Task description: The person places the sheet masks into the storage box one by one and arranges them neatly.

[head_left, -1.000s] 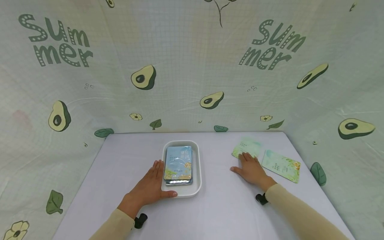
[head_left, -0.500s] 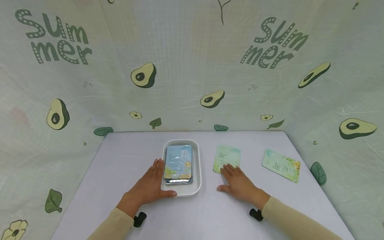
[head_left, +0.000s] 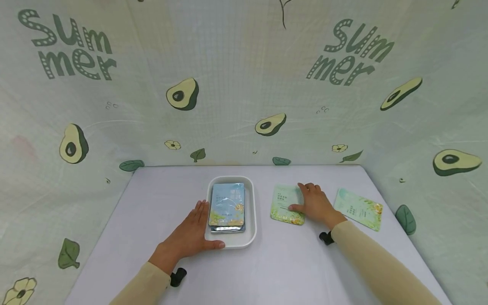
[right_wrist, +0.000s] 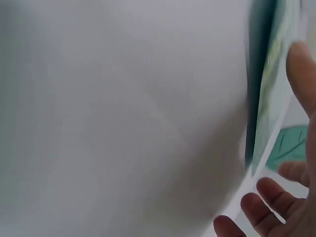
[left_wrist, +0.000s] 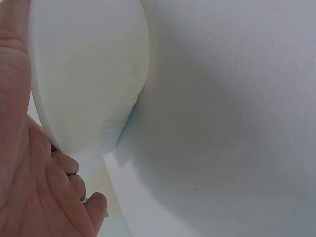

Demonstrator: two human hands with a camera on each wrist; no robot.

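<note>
In the head view a white tray (head_left: 249,237) holds a stack of flat sachets, a blue printed one (head_left: 228,205) on top. My left hand (head_left: 187,236) rests against the tray's left side with fingers straight and thumb at the near rim. Its palm and fingertips lie beside the white tray wall (left_wrist: 89,74) in the left wrist view. A green printed sachet (head_left: 284,207) lies right of the tray. Over its right edge is my right hand (head_left: 318,205), thumb above the print and fingers loosely bent. The right wrist view shows these fingers apart from the sachet (right_wrist: 270,94).
A second green sachet (head_left: 359,209) lies slanted near the right side of the white table (head_left: 267,275). Behind and beside the table hangs a printed cloth (head_left: 228,51) with avocados. Each wrist carries a small black camera.
My right hand drew one green sachet leftward toward the tray, then lifted off and shifted to its right edge. The left hand and tray stayed in place.
</note>
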